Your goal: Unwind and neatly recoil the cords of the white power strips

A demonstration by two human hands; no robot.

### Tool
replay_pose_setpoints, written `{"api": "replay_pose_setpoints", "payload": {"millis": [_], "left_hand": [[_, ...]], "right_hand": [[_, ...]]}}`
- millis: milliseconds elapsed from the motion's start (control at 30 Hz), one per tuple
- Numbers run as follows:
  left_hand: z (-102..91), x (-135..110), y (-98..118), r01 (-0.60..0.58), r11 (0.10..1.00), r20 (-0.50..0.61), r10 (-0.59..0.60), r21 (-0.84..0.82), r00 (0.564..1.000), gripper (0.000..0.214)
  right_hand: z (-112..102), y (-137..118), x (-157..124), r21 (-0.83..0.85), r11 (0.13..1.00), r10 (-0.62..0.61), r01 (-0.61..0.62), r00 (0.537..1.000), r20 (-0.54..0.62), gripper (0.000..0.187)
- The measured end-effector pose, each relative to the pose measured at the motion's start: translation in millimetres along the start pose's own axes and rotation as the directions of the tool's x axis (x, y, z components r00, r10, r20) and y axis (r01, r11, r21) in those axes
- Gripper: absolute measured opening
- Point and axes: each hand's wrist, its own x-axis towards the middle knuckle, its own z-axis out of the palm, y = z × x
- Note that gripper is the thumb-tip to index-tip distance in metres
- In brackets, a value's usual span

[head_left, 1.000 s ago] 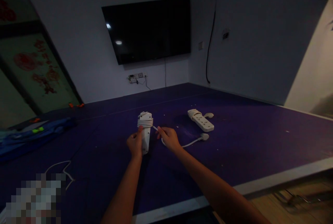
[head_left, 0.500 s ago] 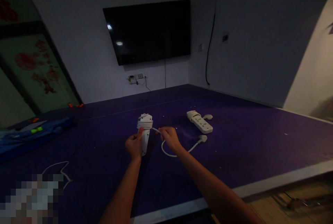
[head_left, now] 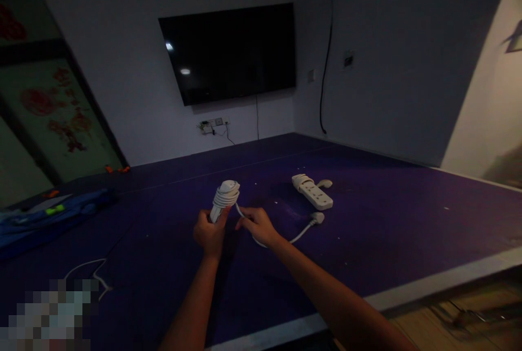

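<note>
My left hand (head_left: 210,231) grips a white power strip (head_left: 216,212) by its lower part, thumb lying along the front. Several turns of its white cord (head_left: 225,196) are wound round the strip's upper end. To the right, my right hand (head_left: 259,226) pinches the cord between thumb and fingers, close to where it leaves the coil. From there the loose cord curves beneath that hand to a white plug (head_left: 317,218) on the purple surface. A second power strip (head_left: 318,196), its cord wrapped round one end, lies behind the plug with its sockets facing up.
Blue cloth (head_left: 81,204) lies at the left on the purple surface (head_left: 387,220). A thin white cable (head_left: 95,272) is at the lower left beside a blurred-out area. A dark television (head_left: 236,52) hangs on the wall, with a wall socket (head_left: 214,124) below it.
The held power strip has turned and tilted, so its wrapped end and narrow side now show. My right hand has moved slightly left and down with the cord.
</note>
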Motion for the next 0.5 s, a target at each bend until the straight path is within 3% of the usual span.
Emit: {"api": "replay_pose_setpoints", "payload": {"millis": [233, 500], "left_hand": [[4.1, -0.4, -2.1, 0.052, 0.997, 0.083, -0.047, -0.063, 0.995, 0.058], [8.1, -3.8, -8.4, -0.121, 0.978, 0.051, 0.113, 0.169, 0.992, 0.056]], "right_hand": [[5.3, 1.7, -1.5, -0.08, 0.997, -0.003, 0.005, 1.0, 0.02, 0.022], [8.0, 4.4, -3.1, -0.023, 0.999, 0.036, -0.037, 0.999, -0.026, 0.025]]}}
